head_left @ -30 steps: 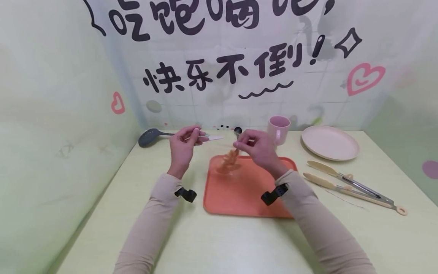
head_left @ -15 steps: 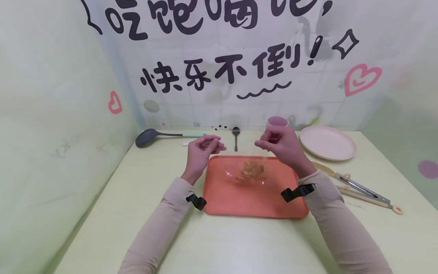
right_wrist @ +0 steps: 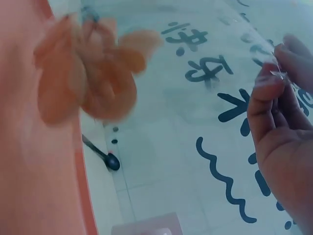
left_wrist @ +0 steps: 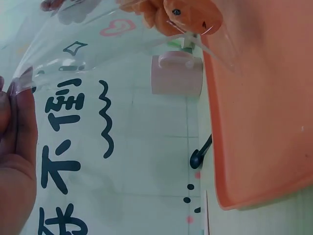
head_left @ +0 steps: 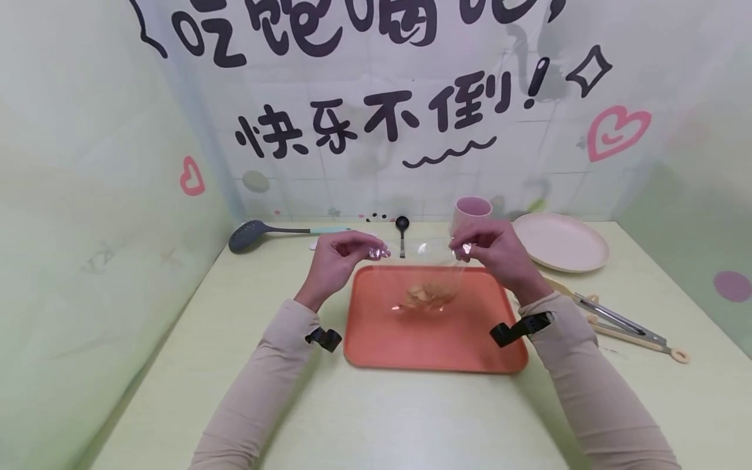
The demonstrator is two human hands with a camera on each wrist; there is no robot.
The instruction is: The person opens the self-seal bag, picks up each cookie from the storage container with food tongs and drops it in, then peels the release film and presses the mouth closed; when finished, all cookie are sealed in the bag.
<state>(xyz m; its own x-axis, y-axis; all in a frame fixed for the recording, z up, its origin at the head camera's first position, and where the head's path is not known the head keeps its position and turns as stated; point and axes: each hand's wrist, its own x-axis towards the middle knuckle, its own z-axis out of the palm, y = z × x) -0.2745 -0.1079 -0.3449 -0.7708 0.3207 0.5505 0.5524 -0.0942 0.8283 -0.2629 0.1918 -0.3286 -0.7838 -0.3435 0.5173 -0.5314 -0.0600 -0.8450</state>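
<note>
A clear plastic bag hangs between both hands over the orange tray in the head view. My left hand pinches its upper left corner, and my right hand pinches the upper right one. Low in the bag sits an orange lobed thing. Up close in the left wrist view, that orange thing shows a dark, eye-like dot. The right wrist view has it blurred, with rounded flaps, while my right fingers grip the crinkled film.
A slotted spoon lies back left, and a small black spoon behind the tray. Behind my right hand stands a pink mug; a pink plate and tongs lie to the right. A printed backdrop closes off the back.
The hands first moved rightward and came over the tray with the bag hanging between them. Since then the left hand has shifted slightly left, and the bag hangs spread between them, its contents steadier.
</note>
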